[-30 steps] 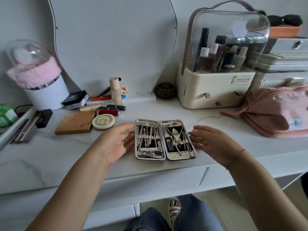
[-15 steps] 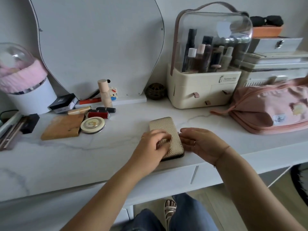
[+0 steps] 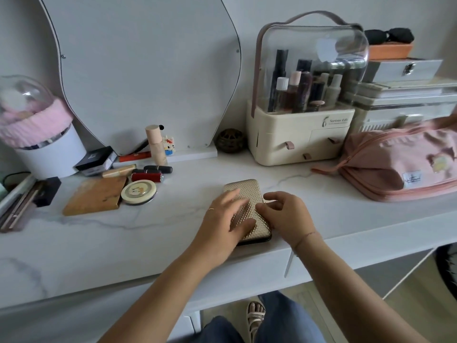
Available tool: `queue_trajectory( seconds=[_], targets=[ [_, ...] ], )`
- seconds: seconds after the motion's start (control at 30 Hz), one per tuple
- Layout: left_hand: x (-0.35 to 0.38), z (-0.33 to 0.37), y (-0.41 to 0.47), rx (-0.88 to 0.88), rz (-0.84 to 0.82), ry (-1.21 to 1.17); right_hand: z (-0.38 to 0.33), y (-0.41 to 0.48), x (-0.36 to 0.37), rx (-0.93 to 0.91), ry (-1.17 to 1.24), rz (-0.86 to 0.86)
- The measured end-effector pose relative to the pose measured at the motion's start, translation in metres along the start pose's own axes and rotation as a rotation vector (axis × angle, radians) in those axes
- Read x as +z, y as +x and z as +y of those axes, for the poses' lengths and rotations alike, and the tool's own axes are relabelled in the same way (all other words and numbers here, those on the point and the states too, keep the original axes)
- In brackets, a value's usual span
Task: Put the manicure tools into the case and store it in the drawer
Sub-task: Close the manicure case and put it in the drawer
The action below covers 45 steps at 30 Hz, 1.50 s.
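With your left hand (image 3: 222, 224) flat, fingers straight, on the closed case (image 3: 247, 188) at 7 o'clock from the cream organiser (image 3: 296, 139), and your right hand (image 3: 284, 214) curled at its 3 o'clock edge, whether gripping I cannot tell, packing looks finished and only storing it remains.

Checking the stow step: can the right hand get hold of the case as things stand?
Probably yes. The right hand is at the right edge of the case, fingers curled against it, nothing between. The left hand lies flat on top, over its left part only.
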<state>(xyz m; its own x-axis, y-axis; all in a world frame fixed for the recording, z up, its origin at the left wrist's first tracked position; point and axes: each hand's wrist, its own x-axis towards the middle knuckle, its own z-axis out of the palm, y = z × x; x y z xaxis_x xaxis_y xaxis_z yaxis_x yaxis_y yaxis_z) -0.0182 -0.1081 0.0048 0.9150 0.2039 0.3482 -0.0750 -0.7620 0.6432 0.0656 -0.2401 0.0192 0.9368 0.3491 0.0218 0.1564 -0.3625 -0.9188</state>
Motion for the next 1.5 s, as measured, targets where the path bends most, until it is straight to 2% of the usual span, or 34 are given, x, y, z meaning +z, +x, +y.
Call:
queue_trajectory(
  seconds=[0.1, 0.2, 0.3, 0.9, 1.2, 1.3, 1.5],
  targets=[
    [0.003, -0.004, -0.001, 0.023, -0.105, 0.126, 0.004, -0.01, 0.004, -0.125, -0.265, 0.144],
    [0.006, -0.006, -0.003, 0.021, -0.132, 0.156, 0.006, -0.014, 0.001, -0.104, -0.359, 0.183],
    [0.007, -0.008, -0.004, 0.024, -0.137, 0.147, 0.007, -0.017, -0.004, -0.048, -0.348, 0.151],
    [0.009, -0.007, -0.003, 0.006, -0.183, 0.183, 0.014, -0.012, -0.004, -0.129, -0.303, 0.117],
    [0.009, -0.009, -0.004, 0.003, -0.181, 0.158, 0.014, -0.016, -0.01, -0.128, -0.298, 0.014],
    [0.009, -0.008, -0.003, 0.002, -0.184, 0.17, 0.016, -0.014, -0.007, -0.085, -0.3, 0.025],
    [0.009, -0.008, -0.002, 0.016, -0.176, 0.205, 0.012, -0.003, -0.012, -0.036, -0.237, -0.068]
  ],
)
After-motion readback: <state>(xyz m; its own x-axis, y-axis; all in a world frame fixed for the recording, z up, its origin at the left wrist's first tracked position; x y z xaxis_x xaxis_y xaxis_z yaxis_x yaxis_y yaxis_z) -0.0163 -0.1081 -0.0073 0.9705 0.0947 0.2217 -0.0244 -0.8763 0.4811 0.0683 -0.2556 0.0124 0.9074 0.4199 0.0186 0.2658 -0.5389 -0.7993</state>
